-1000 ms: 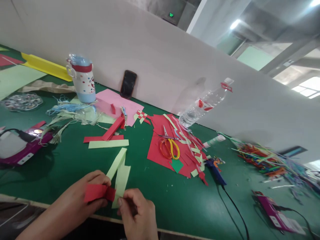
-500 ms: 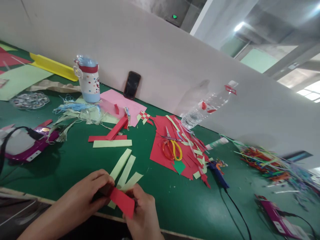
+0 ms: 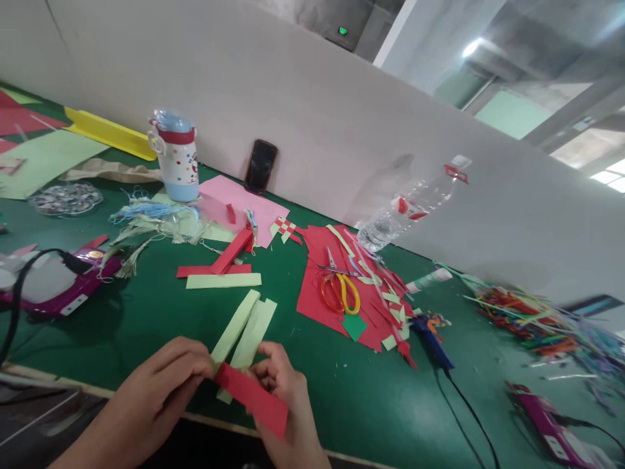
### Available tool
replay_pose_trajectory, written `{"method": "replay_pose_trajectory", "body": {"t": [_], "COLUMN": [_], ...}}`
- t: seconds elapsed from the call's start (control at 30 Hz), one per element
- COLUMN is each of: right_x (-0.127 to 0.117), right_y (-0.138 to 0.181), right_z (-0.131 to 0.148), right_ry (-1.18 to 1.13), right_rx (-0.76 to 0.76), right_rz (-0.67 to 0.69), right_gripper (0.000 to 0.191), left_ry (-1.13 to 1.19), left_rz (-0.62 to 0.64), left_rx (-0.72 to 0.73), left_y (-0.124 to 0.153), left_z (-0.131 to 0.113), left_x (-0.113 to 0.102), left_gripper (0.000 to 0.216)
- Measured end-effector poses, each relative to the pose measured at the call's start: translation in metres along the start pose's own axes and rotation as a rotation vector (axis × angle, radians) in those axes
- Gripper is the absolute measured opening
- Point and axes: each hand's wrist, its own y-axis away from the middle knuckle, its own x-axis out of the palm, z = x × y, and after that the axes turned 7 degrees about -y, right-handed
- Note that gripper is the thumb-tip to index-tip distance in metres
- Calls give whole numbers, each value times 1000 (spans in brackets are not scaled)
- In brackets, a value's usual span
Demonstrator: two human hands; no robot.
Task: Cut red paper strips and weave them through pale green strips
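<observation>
My left hand and my right hand are closed together on a red paper strip near the front edge of the green table. The strip slants down to the right across my right hand. Light green paper strips run up and away from between my fingers; my fingers pinch their lower ends along with the red strip.
Further back lie loose red and light green strips, a red sheet with orange-yellow scissors, a pink sheet, a phone, a cup, a plastic bottle, a blue glue gun and purple devices.
The red strip has swung from lying across my left hand to slanting down over my right hand. The green strips have drawn closer together. The view has shifted slightly.
</observation>
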Motion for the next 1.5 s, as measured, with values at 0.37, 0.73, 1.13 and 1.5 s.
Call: {"method": "replay_pose_trajectory", "body": {"t": [0.37,0.73,1.13,1.5], "right_x": [-51,-45,-44,-43], "right_y": [13,18,14,15], "right_z": [-3,3,-9,-9], "right_ry": [536,711,788,805], "right_rx": [-582,-884,-719,-701], "right_rz": [-152,73,237,239], "right_gripper": [17,19,25,33], "left_ry": [-421,-518,-660,-591], "left_rz": [-118,28,16,-11], "left_rx": [241,315,448,446], "left_y": [22,27,31,26], "left_z": [17,4,24,18], "left_x": [15,11,13,13], "left_gripper": [41,56,76,59]}}
